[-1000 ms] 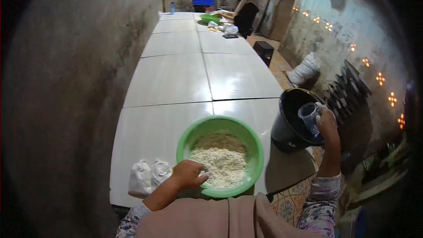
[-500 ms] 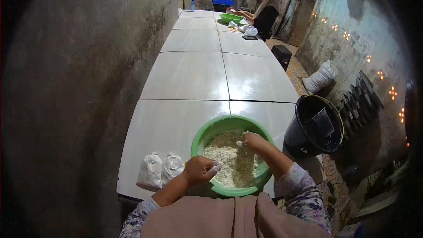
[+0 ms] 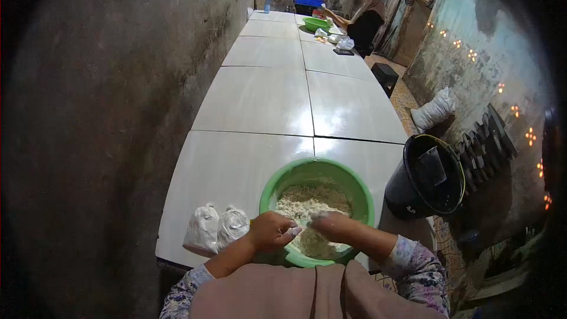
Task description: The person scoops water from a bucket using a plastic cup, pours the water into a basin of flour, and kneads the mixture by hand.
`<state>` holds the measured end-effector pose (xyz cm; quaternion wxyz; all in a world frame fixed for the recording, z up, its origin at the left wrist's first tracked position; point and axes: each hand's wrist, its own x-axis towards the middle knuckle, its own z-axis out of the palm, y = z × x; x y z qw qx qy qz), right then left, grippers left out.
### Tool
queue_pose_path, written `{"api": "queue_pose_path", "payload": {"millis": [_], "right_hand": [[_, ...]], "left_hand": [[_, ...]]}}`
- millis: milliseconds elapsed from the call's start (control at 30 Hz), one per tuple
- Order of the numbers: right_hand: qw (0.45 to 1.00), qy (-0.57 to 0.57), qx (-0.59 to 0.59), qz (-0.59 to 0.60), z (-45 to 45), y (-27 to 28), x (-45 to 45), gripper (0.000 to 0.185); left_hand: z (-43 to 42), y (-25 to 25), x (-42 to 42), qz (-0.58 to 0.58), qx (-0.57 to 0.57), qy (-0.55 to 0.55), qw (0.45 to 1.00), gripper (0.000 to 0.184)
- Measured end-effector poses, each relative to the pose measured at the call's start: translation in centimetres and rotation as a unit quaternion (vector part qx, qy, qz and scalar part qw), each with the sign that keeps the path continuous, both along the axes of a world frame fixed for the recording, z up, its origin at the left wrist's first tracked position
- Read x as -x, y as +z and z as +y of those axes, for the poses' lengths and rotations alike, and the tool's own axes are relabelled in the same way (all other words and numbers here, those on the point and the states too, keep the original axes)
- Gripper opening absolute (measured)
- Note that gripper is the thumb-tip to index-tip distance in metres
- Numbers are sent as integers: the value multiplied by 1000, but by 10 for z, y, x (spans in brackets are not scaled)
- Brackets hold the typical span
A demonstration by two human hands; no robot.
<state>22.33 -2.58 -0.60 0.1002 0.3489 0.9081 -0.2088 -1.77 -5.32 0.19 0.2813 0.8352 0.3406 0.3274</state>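
Observation:
A green plastic basin point(image 3: 367, 201) stands at the near end of the table, holding a pale, crumbly floury mixture point(image 3: 304, 205). My left hand point(image 3: 273, 230) is closed at the basin's near left rim, its fingertips whitened with flour; the rim under it is hidden. Inside the basin, my right hand point(image 3: 332, 225) is low over the mixture, with the fingers pointing left towards my left hand. Motion smears those fingers, so I cannot see what is between them. Two clear bags of white powder, a left bag point(image 3: 202, 229) and a right bag point(image 3: 233, 224), sit beside my left forearm.
A black bucket point(image 3: 407, 186) with a clear piece inside stands right of the basin. The long white-tiled table point(image 3: 254, 100) runs to a person point(image 3: 369, 20) working by another green basin point(image 3: 317, 25). A white sack point(image 3: 434, 109) and dark stool point(image 3: 385, 77) are on the right.
My right hand has moved left and nearer to me inside the basin, closer to my left hand. My left hand stays at the rim. The view has shifted slightly.

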Motion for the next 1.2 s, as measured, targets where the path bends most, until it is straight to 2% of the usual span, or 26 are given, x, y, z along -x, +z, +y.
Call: {"api": "queue_pose_path", "payload": {"millis": [33,100,133,167,233,300,367,433,467,533,633,700,767,833,867,900,933,967,1000,1033,1133,1200], "right_hand": [[1000,-2,-2,1,3,1,-4,16],[994,-91,-20,54,16,6,-9,17],[994,-103,36,14,35,-12,-15,27],[994,-103,32,16,38,-13,-15,27],[980,-195,-36,28,41,-13,-12,43],[978,-208,-4,-32,25,-14,2,52],[997,-59,45,-23,22,-33,-4,38],[997,1,-78,23,8,-43,-3,29],[996,0,-82,23,4,-31,-1,29],[1000,-14,-11,19,-9,-7,-1,24],[998,-60,15,-5,-7,19,2,23],[995,-92,31,21,1,29,2,24],[987,-136,4,82,-2,61,5,25],[983,-146,-23,111,1,54,-2,23],[975,-151,-39,160,0,56,-3,22],[964,-156,-55,208,0,59,-4,21],[970,-177,-60,158,-1,66,-1,21],[969,-178,-61,159,-1,66,-3,21],[967,-186,-76,156,-3,65,-7,22],[965,-194,-90,152,-4,64,-11,23],[969,-161,-67,178,2,47,-24,31],[974,-155,-26,165,5,40,-28,42]], "left_hand": [[0,1,-1,13,7,4,1000,25],[0,-7,-3,21,11,16,1000,26],[1,-8,-3,24,2,12,1000,26],[1,-10,-2,28,-6,8,1000,26],[0,-8,-3,37,4,15,999,26],[-3,1,-4,46,38,27,998,26],[-2,-2,-2,56,32,27,998,27],[-4,2,-4,62,16,28,998,29],[-5,6,-3,83,65,37,994,33],[-2,10,-5,93,70,37,993,34],[7,14,-9,118,102,32,987,37],[14,20,-17,92,97,50,990,37],[22,25,-28,132,139,55,980,36],[32,13,-35,74,94,107,987,35],[38,9,-35,97,162,98,977,34],[39,5,-36,97,161,98,977,34],[39,0,-36,115,124,99,981,34],[40,-5,-36,134,87,100,982,37],[43,-8,-40,193,153,90,965,46],[46,-16,-43,194,153,91,965,46],[48,-23,-50,352,132,9,927,70],[44,-19,-57,367,124,16,922,66]]}}
